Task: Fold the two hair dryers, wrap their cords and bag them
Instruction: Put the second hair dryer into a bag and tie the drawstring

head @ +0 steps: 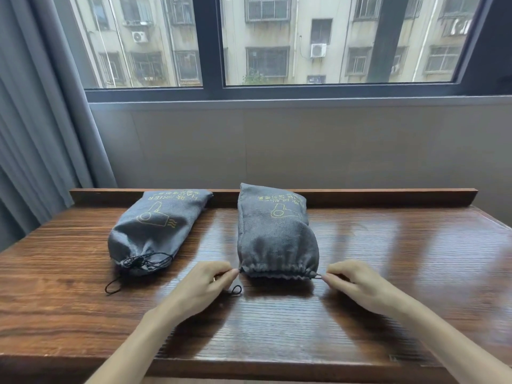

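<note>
Two grey drawstring bags lie on the worktop [388, 259], mouths toward the frame's bottom. The centre bag [274, 236] runs lengthwise away; left hand [202, 286] and right hand [360, 284] pinch its drawstring ends. The tied bag [155, 228] lies left, angled.

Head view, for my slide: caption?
Both hands pull drawstrings on the right bag; left bag tied.
</note>
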`<state>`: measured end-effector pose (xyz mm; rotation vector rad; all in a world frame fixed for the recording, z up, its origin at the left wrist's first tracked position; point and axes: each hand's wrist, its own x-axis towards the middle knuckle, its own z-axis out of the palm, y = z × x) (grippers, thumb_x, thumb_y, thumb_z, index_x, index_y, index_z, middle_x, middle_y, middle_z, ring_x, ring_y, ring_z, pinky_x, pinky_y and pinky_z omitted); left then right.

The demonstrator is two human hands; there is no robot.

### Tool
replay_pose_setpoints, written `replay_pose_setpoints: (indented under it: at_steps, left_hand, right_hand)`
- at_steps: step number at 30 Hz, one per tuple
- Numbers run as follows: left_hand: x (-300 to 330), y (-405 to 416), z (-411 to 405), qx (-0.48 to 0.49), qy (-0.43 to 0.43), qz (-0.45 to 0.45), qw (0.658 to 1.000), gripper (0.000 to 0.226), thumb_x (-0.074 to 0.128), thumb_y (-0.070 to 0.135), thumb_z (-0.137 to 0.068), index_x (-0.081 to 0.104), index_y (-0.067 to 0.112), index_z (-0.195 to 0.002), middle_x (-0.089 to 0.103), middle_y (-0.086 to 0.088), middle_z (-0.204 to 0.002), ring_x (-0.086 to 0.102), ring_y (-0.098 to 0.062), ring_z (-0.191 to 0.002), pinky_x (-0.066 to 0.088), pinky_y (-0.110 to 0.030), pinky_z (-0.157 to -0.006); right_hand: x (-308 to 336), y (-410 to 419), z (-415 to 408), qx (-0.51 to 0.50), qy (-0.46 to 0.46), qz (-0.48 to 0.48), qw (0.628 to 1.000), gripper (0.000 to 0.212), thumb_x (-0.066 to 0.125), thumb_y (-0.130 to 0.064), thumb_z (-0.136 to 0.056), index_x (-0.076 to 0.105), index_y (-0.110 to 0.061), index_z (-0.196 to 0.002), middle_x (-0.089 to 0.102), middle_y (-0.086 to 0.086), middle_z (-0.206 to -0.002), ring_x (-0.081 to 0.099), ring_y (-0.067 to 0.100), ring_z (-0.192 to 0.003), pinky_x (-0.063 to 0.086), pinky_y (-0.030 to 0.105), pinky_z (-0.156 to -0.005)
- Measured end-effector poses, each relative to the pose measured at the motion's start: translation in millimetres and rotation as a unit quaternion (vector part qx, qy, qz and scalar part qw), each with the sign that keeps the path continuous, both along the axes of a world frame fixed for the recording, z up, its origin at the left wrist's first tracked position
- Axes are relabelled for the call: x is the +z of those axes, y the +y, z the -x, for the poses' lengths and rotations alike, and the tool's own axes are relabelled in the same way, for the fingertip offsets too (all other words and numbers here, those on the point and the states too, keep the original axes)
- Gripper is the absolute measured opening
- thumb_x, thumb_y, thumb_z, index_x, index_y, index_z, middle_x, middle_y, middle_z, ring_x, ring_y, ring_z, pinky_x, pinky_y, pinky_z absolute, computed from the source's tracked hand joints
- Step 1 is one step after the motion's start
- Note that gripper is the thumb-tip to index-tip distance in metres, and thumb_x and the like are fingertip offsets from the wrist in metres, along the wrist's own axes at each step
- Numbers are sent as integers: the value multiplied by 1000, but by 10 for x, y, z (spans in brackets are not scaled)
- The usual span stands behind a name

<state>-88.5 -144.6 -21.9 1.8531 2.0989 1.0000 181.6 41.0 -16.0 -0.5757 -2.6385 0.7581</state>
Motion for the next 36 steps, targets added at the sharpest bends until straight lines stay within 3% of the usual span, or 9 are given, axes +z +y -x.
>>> replay_pose_setpoints:
  at_steps: [6, 11, 14, 17, 21, 25, 30, 33, 36]
  left_hand:
    - [126, -101, -232, 50, -170, -9, 984, 42, 57, 21, -96, 55, 20, -55, 54, 2, -47, 49, -5, -46, 38, -17, -52]
    - [201, -91, -708, 53, -313, -69, 946, 30, 55, 20, -96, 69, 8, -73, 55, 1, -48, 47, -12, -46, 39, -20, -51]
    - [161, 4, -965, 46, -311, -93, 945, 28, 54, 26, -97, 72, 11, -81, 50, 6, -50, 44, -9, -49, 39, -25, -53]
    - [112, 83, -1154, 37, -274, -119, 954, 39, 51, 36, -95, 56, 10, -67, 43, 9, -53, 40, -7, -54, 39, -37, -56]
    - [64, 98, -1239, 41, -275, -142, 950, 31, 48, 12, -100, 59, 23, -73, 47, 13, -58, 40, -2, -59, 35, -22, -57]
    - [62, 81, -1232, 2, -328, -122, 937, 22, 48, 4, -98, 69, 12, -96, 59, 12, -68, 49, 2, -65, 38, -14, -62]
    - [60, 91, -1253, -36, -386, -130, 912, 24, 61, 36, -87, 72, 20, -102, 70, -5, -91, 58, -8, -88, 44, -24, -77]
    - [108, 85, -1310, -21, -408, -153, 900, 21, 56, 26, -97, 73, 13, -99, 74, 2, -78, 60, 1, -76, 44, -14, -69]
    - [139, 75, -1351, 6, -435, -141, 890, 26, 48, 20, -97, 69, 9, -86, 53, 16, -51, 44, 6, -50, 33, -8, -52]
  right_hand:
    - [105, -193, -57, 5, -35, -164, 986, 47, 33, -59, -92, 56, -24, -71, 43, -21, -62, 40, -1, -72, 32, 15, -69]
    - [405, -489, -1, 10, -63, -357, 932, 34, 33, -43, -92, 51, -30, -66, 50, -17, -61, 43, 8, -67, 31, 23, -65]
    - [577, -627, 164, 72, -82, -316, 942, 36, 26, -43, -92, 53, -29, -72, 59, -13, -70, 50, 12, -76, 36, 27, -67]
    - [639, -675, 348, 99, -87, -265, 955, 34, 29, -40, -95, 56, -26, -79, 55, -10, -74, 47, 15, -79, 40, 30, -72]
    - [726, -639, 453, 119, -107, -153, 975, 23, 45, -28, -95, 52, -23, -74, 49, -10, -70, 42, 11, -77, 39, 30, -75]
    - [782, -613, 461, 117, -120, -142, 975, 24, 49, -28, -94, 60, -14, -78, 60, -1, -75, 51, 16, -75, 44, 35, -72]
    - [927, -607, 572, 116, -142, -164, 969, 26, 57, -33, -89, 63, -16, -70, 54, -3, -61, 49, 19, -62, 47, 36, -62]
    - [1013, -643, 650, 92, -155, -176, 968, 26, 61, -33, -83, 55, -22, -61, 50, -5, -54, 50, 18, -61, 43, 30, -57]
    - [1082, -700, 723, 87, -168, -188, 964, 20, 63, -28, -78, 57, -20, -61, 55, -5, -53, 53, 16, -60, 45, 29, -57]
